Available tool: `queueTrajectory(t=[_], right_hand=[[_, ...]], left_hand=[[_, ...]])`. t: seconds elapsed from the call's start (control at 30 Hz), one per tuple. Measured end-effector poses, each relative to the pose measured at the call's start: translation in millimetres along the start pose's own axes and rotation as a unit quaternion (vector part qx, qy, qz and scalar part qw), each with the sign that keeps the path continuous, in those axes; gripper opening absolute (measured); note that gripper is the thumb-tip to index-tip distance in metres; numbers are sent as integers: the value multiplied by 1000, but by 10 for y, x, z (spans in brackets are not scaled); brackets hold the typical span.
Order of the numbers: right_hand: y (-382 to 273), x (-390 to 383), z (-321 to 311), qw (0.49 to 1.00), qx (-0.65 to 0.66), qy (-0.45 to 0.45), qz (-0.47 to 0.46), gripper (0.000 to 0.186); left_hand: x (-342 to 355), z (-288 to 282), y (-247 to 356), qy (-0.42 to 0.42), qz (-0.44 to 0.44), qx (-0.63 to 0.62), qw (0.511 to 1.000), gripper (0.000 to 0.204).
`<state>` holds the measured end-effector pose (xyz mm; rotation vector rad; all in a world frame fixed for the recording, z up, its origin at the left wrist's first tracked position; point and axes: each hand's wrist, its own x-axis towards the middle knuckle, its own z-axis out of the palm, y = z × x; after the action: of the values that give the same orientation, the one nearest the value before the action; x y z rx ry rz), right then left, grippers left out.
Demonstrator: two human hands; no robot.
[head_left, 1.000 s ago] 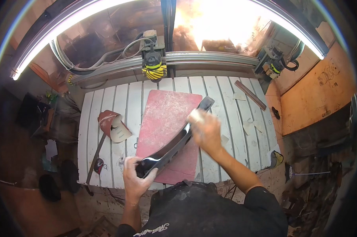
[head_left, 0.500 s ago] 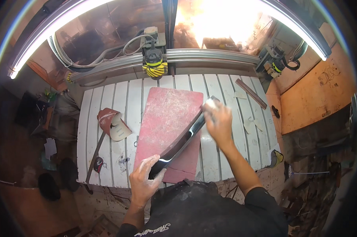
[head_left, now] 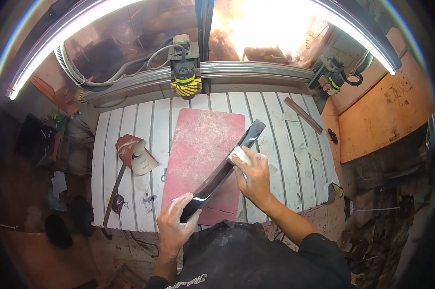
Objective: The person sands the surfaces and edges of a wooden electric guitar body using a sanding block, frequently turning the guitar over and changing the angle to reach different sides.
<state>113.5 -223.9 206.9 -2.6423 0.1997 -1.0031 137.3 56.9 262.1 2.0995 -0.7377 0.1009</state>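
Observation:
A long, dark, glossy, slightly curved strip (head_left: pixel 219 178) lies slantwise over a dusty red mat (head_left: pixel 200 139), its far end pointing up and to the right. My left hand (head_left: pixel 175 220), whitened with dust, grips the strip's near end between thumb and fingers. About two thirds of the way along, my right hand (head_left: pixel 256 180) presses a pale piece of folded sandpaper (head_left: pixel 240 155) on the strip's upper face. The strip's underside is hidden.
White slats form the worktable (head_left: pixel 145 113). A curled red-brown sandpaper sheet (head_left: pixel 136 153) and a thin dark bar (head_left: pixel 114 195) lie left; a brown strip (head_left: pixel 302 114) and paper scraps (head_left: pixel 301 153) lie right. Behind, a machine head (head_left: pixel 185 72) hangs on a metal rail (head_left: pixel 251 70).
My right hand has slid the sandpaper down the strip from its far end, toward me and to the left, uncovering that end. My left hand keeps its grip on the near end.

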Motion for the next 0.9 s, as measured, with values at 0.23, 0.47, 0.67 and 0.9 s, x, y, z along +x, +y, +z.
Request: queueTrajectory(t=[0.23, 0.47, 0.67, 0.9], right_hand=[[314, 196, -47, 995, -48, 23, 90, 32], [429, 248, -144, 997, 4, 10, 82, 31], [30, -123, -110, 999, -20, -26, 21, 29], [244, 129, -116, 995, -61, 20, 79, 32]], left_hand=[[-2, 31, -6, 5, 11, 4, 1000, 50], [-25, 27, -35, 6, 12, -1, 1000, 51], [-30, 22, -12, 10, 9, 3, 1000, 51], [-35, 48, -13, 10, 17, 4, 1000, 51]])
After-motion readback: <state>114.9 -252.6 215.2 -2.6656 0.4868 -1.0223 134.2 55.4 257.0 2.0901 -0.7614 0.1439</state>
